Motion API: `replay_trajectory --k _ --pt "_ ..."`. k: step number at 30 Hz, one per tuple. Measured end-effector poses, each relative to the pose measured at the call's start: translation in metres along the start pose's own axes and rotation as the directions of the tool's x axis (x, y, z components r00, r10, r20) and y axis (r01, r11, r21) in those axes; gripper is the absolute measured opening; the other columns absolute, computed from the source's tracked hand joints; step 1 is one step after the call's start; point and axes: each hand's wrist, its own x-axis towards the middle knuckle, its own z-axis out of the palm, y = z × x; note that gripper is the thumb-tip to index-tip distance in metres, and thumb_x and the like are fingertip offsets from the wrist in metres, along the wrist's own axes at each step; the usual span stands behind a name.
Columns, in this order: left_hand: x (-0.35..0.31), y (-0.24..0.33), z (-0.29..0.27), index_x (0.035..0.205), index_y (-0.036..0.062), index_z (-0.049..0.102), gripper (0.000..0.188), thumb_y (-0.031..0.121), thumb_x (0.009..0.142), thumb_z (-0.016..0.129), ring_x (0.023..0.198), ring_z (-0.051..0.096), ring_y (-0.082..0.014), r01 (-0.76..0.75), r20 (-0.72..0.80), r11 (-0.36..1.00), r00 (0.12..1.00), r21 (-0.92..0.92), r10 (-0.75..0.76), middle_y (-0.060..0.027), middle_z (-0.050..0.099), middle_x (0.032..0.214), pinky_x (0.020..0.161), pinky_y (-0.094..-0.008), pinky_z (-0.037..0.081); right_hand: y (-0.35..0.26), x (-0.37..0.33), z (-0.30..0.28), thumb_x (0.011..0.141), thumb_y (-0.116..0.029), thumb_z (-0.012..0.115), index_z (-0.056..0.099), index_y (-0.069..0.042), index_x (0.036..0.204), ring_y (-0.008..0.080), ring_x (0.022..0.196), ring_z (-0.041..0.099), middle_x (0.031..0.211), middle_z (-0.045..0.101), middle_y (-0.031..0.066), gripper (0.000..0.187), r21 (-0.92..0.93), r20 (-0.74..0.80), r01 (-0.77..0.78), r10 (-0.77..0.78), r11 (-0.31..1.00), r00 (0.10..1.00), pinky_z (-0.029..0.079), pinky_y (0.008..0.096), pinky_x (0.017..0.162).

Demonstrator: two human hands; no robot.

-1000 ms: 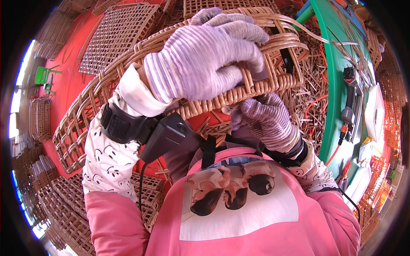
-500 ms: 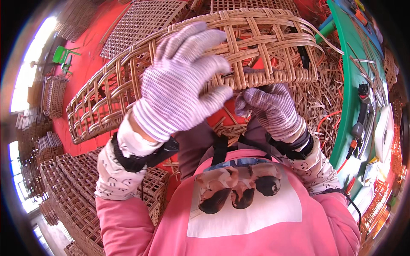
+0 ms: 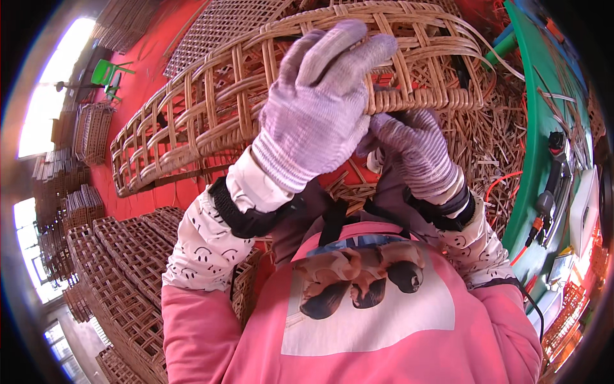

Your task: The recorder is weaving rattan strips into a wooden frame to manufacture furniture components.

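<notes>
A long curved woven wicker panel (image 3: 214,99) with an open lattice and a tightly wrapped near edge spans the space before me. My left hand (image 3: 320,112), in a striped knit glove, lies over its middle, with its fingers stretched across the lattice. The left thumb is hidden. Just below the wrapped edge, my right hand (image 3: 416,150), gloved alike, is closed with thumb and fingers together. What it pinches is hidden. Loose strands (image 3: 495,54) stick out at the panel's right end.
Stacked wicker pieces (image 3: 115,275) stand at lower left. On the right is a green table (image 3: 534,128) with a black power tool (image 3: 551,185) and an orange cord. Cut wicker scraps (image 3: 473,144) cover the floor beside it. A green chair (image 3: 105,73) stands far left.
My left hand has moved right along the panel, and its fingers lie closer to the lattice. My right hand has stayed below the edge. The whole view has shifted slightly.
</notes>
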Motion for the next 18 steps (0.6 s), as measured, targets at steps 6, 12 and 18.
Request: replay_trajectory --k 6,12,18 --pt "0.004 0.001 0.010 0.069 0.0029 0.057 0.019 0.008 0.052 0.062 0.111 0.048 -0.0235 0.030 -0.067 1.000 0.997 0.006 -0.030 0.0001 0.054 0.117 0.090 -0.0378 0.039 0.000 0.009 0.004 0.084 -0.016 0.061 0.064 0.008 0.090 0.0188 0.064 0.063 0.071 0.064 0.0126 0.024 0.045 -0.136 0.095 -0.089 0.994 0.987 0.052 0.0271 0.061" --pt "0.002 -0.001 -0.010 0.075 0.0035 0.060 0.025 0.014 0.054 0.070 0.105 0.050 -0.0262 0.075 0.146 0.990 0.988 -0.118 -0.058 -0.0026 0.055 0.111 0.087 -0.0362 0.042 -0.002 -0.003 0.004 0.083 -0.013 0.060 0.060 0.004 0.096 0.0184 0.066 0.062 0.079 0.064 0.0115 0.021 0.072 -0.063 0.048 -0.044 0.996 0.997 0.051 0.0280 0.061" --pt "0.011 -0.009 -0.023 0.081 0.0054 0.060 0.046 0.029 0.047 0.079 0.100 0.053 -0.0286 0.117 0.214 0.980 0.973 -0.162 -0.081 -0.0082 0.053 0.112 0.087 -0.0388 0.043 -0.006 -0.013 -0.006 0.083 -0.013 0.059 0.058 0.002 0.099 0.0196 0.068 0.062 0.082 0.064 0.0115 0.022 0.086 -0.055 0.058 -0.053 0.995 0.997 0.050 0.0302 0.062"
